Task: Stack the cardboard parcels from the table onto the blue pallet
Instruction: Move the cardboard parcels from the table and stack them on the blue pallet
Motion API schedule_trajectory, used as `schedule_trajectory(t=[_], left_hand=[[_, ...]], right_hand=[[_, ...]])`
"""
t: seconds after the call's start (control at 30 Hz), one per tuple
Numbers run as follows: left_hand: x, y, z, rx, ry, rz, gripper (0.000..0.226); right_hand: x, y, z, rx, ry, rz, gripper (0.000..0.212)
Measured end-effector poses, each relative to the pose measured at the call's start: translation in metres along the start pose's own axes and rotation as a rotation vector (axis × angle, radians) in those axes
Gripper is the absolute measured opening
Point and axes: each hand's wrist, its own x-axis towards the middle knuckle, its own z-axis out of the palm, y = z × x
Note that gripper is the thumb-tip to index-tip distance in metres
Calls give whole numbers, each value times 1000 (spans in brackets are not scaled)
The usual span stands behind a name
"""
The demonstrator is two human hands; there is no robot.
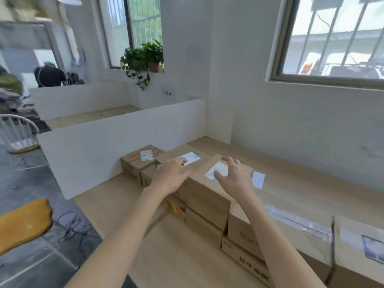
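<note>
Parcel [207, 194] topmost on table [166, 256] stack, left hand [170, 177] and right hand [234, 177] spread over its lid, nothing clasped; liable to slip or topple neighbouring boxes [139, 163] if lifted unevenly.

About ten parcels [207, 196] on the table [166, 256], exact count unclear; two hands [169, 176]; two windows [332, 38]; one white chair [16, 129]; one loose label [258, 179]; one plant [143, 57]; one distant person [51, 76].
</note>
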Motion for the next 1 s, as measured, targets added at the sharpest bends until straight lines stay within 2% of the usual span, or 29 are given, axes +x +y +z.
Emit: schedule_trajectory(t=[0.3, 0.4, 0.7, 0.87, 1.0], left_hand=[[130, -118, 7, 104, -37, -2, 60], [159, -141, 22, 165, -103, 30, 69], [233, -207, 80, 244, -379, 162, 105], [261, -242, 99, 281, -521, 273, 109], [272, -264, 111, 177, -540, 330, 112]], right_hand=[[120, -41, 99, -10, -76, 38, 57], [140, -41, 129, -49, -107, 66, 60], [166, -27, 191, -288, -127, 199, 61], [167, -25, 207, -443, -177, 310, 59], [166, -26, 218, -536, -214, 370, 72]])
